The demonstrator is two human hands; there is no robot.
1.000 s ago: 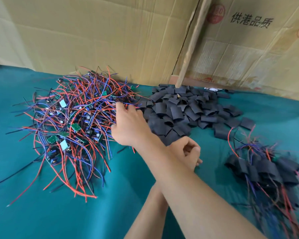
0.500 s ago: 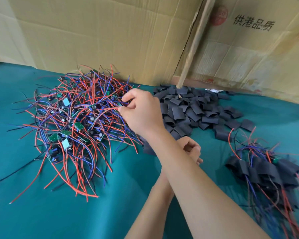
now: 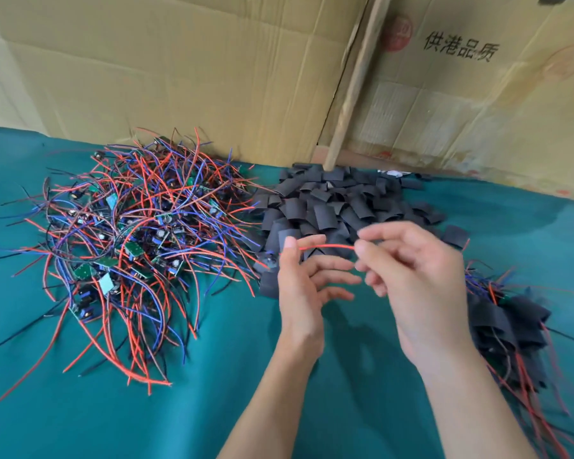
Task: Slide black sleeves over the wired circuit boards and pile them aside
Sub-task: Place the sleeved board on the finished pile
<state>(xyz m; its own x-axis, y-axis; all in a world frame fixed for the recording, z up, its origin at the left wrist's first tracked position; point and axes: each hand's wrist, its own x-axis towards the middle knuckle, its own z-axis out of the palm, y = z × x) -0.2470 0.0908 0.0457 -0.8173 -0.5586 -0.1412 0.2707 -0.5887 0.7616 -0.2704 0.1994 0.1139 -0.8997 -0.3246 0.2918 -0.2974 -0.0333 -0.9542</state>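
We've got a red wire point(image 3: 327, 246) stretched between both hands just in front of the black sleeve pile point(image 3: 338, 207): left hand point(image 3: 304, 286) pinches one end, right hand point(image 3: 418, 276) pinches the other. Its board looks tucked behind our left fingers. Next, probably, grab a sleeve and thread it on. Bare boards point(image 3: 130, 233) sit left of that pile, finished ones point(image 3: 504, 329) right.

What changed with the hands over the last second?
The right hand left the tangled wire pile and drew back toward the middle. It and the left hand, no longer tucked under the right arm, now pinch one red wire between them. The sleeve heap and finished pile look unchanged.
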